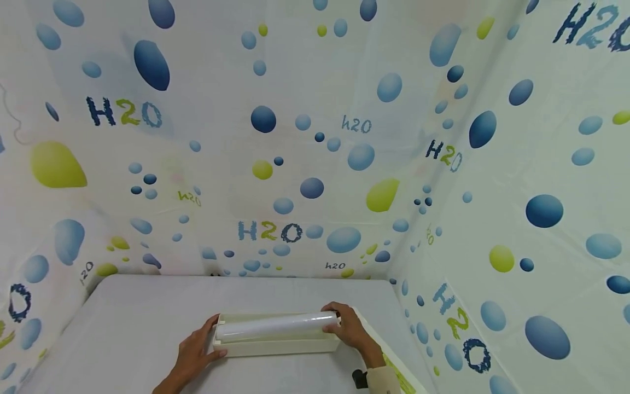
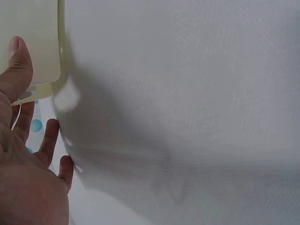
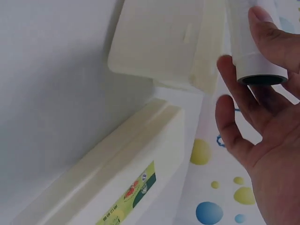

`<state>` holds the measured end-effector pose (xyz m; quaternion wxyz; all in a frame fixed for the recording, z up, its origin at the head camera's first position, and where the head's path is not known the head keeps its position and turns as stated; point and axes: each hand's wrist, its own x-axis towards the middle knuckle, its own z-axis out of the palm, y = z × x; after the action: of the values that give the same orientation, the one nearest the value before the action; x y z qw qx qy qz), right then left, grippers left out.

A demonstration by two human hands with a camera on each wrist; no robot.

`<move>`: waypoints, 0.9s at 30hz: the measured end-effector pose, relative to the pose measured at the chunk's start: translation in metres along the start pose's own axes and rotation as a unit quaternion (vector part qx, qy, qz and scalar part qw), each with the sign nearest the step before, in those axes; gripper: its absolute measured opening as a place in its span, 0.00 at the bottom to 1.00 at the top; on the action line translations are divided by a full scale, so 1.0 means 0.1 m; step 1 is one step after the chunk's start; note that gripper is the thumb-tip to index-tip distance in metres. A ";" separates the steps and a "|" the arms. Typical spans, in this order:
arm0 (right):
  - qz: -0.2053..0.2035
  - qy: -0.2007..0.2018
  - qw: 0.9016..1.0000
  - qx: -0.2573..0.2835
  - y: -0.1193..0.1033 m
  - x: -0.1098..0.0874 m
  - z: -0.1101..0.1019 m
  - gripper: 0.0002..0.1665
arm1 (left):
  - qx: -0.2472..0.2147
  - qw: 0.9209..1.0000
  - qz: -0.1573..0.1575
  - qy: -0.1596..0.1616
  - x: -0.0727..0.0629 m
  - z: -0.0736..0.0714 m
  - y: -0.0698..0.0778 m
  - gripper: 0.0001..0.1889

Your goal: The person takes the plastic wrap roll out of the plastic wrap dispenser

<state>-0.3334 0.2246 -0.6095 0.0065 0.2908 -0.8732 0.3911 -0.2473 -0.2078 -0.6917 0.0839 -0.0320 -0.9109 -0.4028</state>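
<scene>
A cream plastic box (image 1: 283, 348), long and uncovered on top, lies across the table in the head view. Inside it sits a roll of shiny clear film (image 1: 275, 327), its right end a little raised. My left hand (image 1: 194, 350) grips the box's left end, thumb at the front and fingers behind. At the other end my right hand (image 1: 351, 331) holds the roll between thumb and fingers. The right wrist view shows the dark hollow core at the end of the roll (image 3: 255, 47), past the box's corner (image 3: 154, 37).
A long cream cover (image 3: 140, 164) with a green label (image 3: 129, 197) lies right of the box. White cloth covers the table (image 1: 147, 306). A curtain (image 1: 221, 137) printed with blue and green drops stands behind and at both sides. A black object (image 1: 359, 378) is at the right wrist.
</scene>
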 end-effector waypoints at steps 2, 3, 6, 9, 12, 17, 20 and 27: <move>0.001 0.000 1.000 0.024 -0.01 0.01 -0.01 0.19 | -0.001 1.000 -0.003 -0.007 0.01 -0.01 0.00 0.50; 0.005 -0.002 0.999 0.041 -0.02 0.02 -0.01 0.19 | -0.001 1.000 -0.004 -0.012 0.01 -0.03 0.01 0.50; 0.035 -0.006 0.995 0.093 -0.04 0.02 -0.03 0.20 | -0.001 1.000 -0.012 -0.027 0.03 -0.04 0.02 0.50; 0.062 -0.012 0.989 0.135 -0.03 0.03 -0.03 0.20 | -0.002 0.999 -0.020 -0.034 0.04 -0.05 0.02 0.51; 0.081 -0.017 0.984 0.160 -0.01 0.03 -0.02 0.20 | -0.004 0.999 -0.021 -0.033 0.04 -0.06 0.03 0.51; 0.100 -0.021 0.975 0.199 0.02 0.01 -0.01 0.21 | -0.005 0.999 -0.019 -0.034 0.04 -0.06 0.03 0.50; 0.103 -0.021 0.971 0.216 0.02 -0.02 -0.01 0.21 | -0.005 0.999 -0.017 -0.034 0.04 -0.06 0.04 0.51; 0.116 -0.014 0.969 0.219 0.01 -0.05 -0.03 0.21 | -0.006 1.000 -0.008 -0.025 0.02 -0.05 0.02 0.50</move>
<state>-0.3306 0.2299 -0.6090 -0.1151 0.1874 -0.7941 0.5666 -0.2483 -0.2100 -0.6871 0.0576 -0.0349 -0.9104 -0.4083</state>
